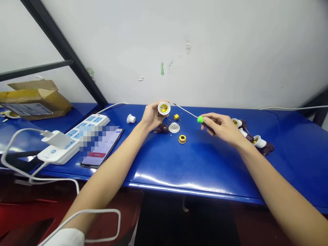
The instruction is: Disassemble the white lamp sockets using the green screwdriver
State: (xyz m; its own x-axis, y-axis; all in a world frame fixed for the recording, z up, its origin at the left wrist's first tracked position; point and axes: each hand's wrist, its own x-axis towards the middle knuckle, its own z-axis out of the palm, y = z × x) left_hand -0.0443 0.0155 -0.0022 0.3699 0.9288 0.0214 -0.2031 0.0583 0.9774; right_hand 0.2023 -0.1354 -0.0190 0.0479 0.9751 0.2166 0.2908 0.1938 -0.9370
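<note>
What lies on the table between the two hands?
In the head view, a white ring, a brass ring and a small brass part lie on the blue table, between the lamp holder in the left hand and the screwdriver in the right hand.

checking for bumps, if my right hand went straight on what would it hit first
Probably the white lamp holder in the left hand, met by the screwdriver tip in the right hand; depth is unclear.

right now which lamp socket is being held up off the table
The white socket in the left hand, brass centre showing; the other sockets lie on the blue table to the right.
</note>
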